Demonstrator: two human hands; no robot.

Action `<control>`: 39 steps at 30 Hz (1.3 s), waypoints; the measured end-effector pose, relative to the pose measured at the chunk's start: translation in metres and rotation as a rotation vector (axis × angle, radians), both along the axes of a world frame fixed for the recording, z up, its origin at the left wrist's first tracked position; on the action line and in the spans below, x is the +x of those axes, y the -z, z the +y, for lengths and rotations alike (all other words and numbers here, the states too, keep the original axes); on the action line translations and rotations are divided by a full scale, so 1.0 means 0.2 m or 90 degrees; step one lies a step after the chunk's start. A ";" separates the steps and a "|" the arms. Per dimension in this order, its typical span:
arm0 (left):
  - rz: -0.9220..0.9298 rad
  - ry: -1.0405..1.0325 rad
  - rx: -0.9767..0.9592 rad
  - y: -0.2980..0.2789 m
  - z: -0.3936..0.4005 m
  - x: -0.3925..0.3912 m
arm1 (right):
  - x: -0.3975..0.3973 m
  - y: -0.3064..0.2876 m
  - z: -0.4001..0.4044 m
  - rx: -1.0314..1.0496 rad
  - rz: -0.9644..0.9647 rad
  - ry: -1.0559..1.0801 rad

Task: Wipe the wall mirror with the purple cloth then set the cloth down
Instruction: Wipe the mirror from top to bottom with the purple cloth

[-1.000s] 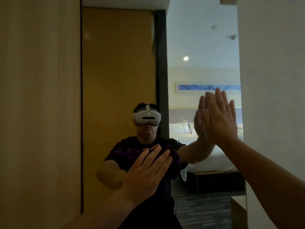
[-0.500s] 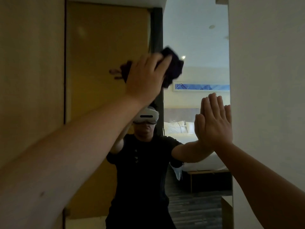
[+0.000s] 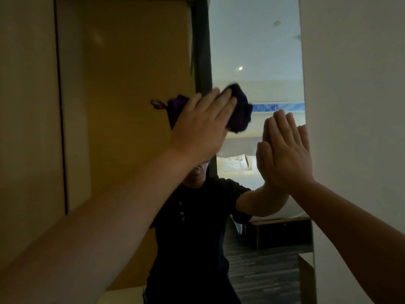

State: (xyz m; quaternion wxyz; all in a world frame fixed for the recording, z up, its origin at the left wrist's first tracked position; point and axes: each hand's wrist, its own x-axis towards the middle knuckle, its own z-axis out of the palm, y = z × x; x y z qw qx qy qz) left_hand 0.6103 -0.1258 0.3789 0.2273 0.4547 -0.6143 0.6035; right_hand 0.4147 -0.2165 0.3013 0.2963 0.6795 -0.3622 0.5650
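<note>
The tall wall mirror point(image 3: 258, 51) fills the middle of the view between a wooden panel and a white wall. My left hand point(image 3: 201, 126) presses the dark purple cloth point(image 3: 240, 113) flat against the glass at about head height, fingers spread over it. The cloth bunches out past my fingertips and its reflection shows to the left. My right hand point(image 3: 285, 150) lies flat on the glass near the mirror's right edge, fingers up and holding nothing.
A wooden wall panel point(image 3: 28, 128) stands on the left and a white wall point(image 3: 355, 106) on the right. The mirror reflects a person in a dark shirt, a bed with white pillows, a blue picture and dark floor.
My left hand swept the cloth from low on the glass up high, then down and to the right to head height. My right hand has stayed flat on the mirror.
</note>
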 end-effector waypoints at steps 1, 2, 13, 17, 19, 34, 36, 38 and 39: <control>-0.002 0.006 0.020 0.11 0.00 -0.01 | -0.01 0.00 0.00 0.001 0.003 -0.010; -0.007 0.014 0.041 0.24 0.01 -0.02 | -0.03 0.00 0.00 0.003 0.008 -0.024; -0.090 0.048 0.136 1.17 -0.02 -0.14 | -0.32 0.09 0.03 0.072 0.004 -0.061; -0.074 0.088 0.147 1.15 0.00 -0.15 | -0.44 0.09 0.01 0.130 -0.092 -0.022; -0.075 0.121 0.150 1.12 0.02 -0.15 | -0.51 0.08 -0.06 0.212 -0.082 0.022; 0.123 0.005 -0.010 -0.48 -0.20 -0.44 | -0.55 0.19 -0.28 0.253 -0.021 0.062; 0.059 -0.009 -0.033 -0.36 -0.23 -0.43 | -0.55 0.21 -0.31 0.230 -0.034 0.062; 0.000 0.006 -0.028 -0.18 -0.25 -0.42 | -0.54 0.23 -0.34 0.200 -0.045 0.063; -0.018 0.014 -0.023 -0.10 -0.25 -0.43 | -0.53 0.24 -0.36 0.187 -0.052 0.062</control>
